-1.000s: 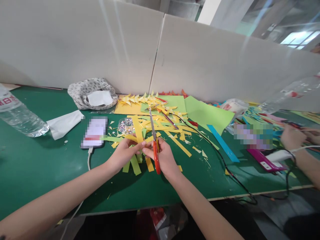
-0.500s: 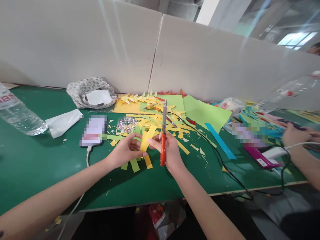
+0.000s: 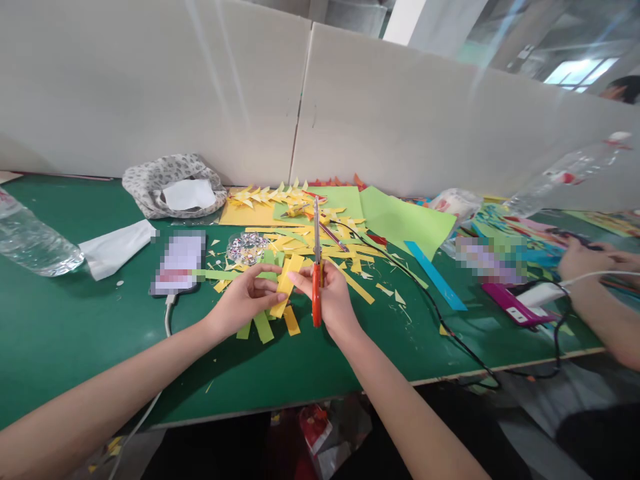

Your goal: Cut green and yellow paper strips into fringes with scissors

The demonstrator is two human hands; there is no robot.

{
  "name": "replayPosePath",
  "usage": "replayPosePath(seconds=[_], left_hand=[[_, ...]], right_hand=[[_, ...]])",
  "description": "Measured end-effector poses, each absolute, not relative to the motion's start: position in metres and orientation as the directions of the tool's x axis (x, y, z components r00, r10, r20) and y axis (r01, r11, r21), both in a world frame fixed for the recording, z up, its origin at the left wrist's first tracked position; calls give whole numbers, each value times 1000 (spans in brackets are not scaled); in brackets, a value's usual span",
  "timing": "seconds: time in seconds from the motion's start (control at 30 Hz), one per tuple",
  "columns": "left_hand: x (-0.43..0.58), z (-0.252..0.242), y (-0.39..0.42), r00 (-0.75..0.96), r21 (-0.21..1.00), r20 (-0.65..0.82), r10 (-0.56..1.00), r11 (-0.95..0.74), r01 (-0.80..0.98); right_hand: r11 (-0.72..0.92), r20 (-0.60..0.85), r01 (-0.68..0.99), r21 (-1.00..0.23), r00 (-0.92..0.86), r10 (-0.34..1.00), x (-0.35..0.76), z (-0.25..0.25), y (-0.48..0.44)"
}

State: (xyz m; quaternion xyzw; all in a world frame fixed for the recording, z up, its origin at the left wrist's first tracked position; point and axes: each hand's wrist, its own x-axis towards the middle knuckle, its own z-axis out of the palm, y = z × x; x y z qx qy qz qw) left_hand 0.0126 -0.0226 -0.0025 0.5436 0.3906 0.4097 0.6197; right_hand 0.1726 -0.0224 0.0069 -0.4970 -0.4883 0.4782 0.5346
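A yellow paper strip (image 3: 283, 297) is pinched between the thumb and fingers of my left hand (image 3: 245, 293). My right hand (image 3: 336, 300) is closed around scissors with orange handles (image 3: 316, 297), their blades pointing up and away from me. The right thumb also touches the strip's upper part. Green paper strips (image 3: 263, 327) and a short orange-yellow strip (image 3: 291, 321) lie on the table just below the held strip. Yellow cuttings (image 3: 357, 281) are scattered beyond and beside my hands. My right fingertips are partly hidden behind the scissors.
A charging phone (image 3: 179, 261) lies left, near a water bottle (image 3: 37, 237) and patterned pouch (image 3: 173, 183). Sequins (image 3: 247, 247), green sheets (image 3: 407, 223) and a blue strip (image 3: 435, 277) lie beyond. A black cable (image 3: 440, 317) crosses toward a magenta device (image 3: 517, 308). Another person's hands (image 3: 583, 263) work right.
The yellow strip has tilted and come slightly lower in my fingers. Both hands keep their grip, and the whole view has shifted a little.
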Motion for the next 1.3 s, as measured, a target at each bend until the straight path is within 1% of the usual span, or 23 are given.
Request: replayPosePath(seconds=[0.1, 0.23, 0.3, 0.5, 0.57, 0.77, 0.97, 1.1, 1.3], left_hand=[[13, -4, -23, 409, 994, -43, 912, 81, -76], [13, -6, -24, 438, 993, -47, 898, 88, -74], [13, -6, -25, 451, 994, -43, 891, 83, -70], [13, -5, -27, 439, 995, -69, 896, 32, 90], [13, -5, -27, 441, 994, -70, 895, 25, 107], [13, -7, -27, 476, 995, -85, 875, 45, 94], [14, -4, -27, 449, 995, -99, 888, 79, 62], [15, 0, -27, 402, 992, -128, 907, 109, 70], [15, 0, -26, 386, 993, -118, 915, 100, 67]], right_hand=[[18, 14, -53, -998, 79, 997, 173, 7, -21], [59, 56, -18, -998, 117, 992, 177, 7, -19], [73, 69, -32, -997, 127, 990, 178, 7, -18], [118, 100, -110, -987, 154, 983, 178, 8, -17], [119, 97, -134, -984, 161, 982, 177, 9, -16], [95, 66, -153, -984, 182, 981, 177, 13, -15], [40, 14, -151, -988, 169, 985, 179, 17, -16], [17, -5, -169, -986, 129, 992, 177, 20, -19], [-20, -34, -190, -982, 72, 997, 171, 20, -22]])
